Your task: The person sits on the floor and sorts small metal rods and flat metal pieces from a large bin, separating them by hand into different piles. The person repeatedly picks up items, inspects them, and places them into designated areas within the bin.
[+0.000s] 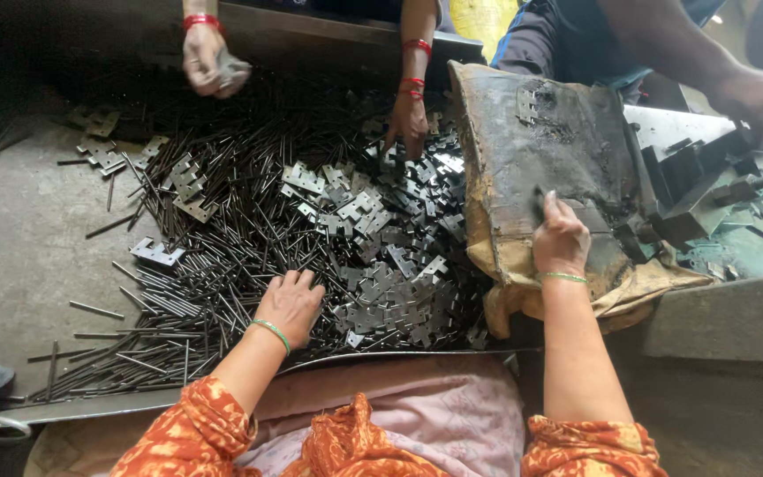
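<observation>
My left hand (291,302) lies palm down, fingers spread, on a heap of thin dark metal pins (222,256) next to a pile of small grey hinge leaves (381,247). My right hand (560,240) rests on a dirty brown padded cloth (532,150) and pinches a small dark piece at its fingertips; what the piece is I cannot tell. Both wrists wear green bangles, with orange patterned sleeves above.
Across the heap, another person's hands with red bangles: one (209,64) holds hinge pieces, the other (410,124) reaches into the hinge pile. A third person's hand (761,97) is at a grey metal machine (699,177) on the right. A concrete floor (19,238) lies left.
</observation>
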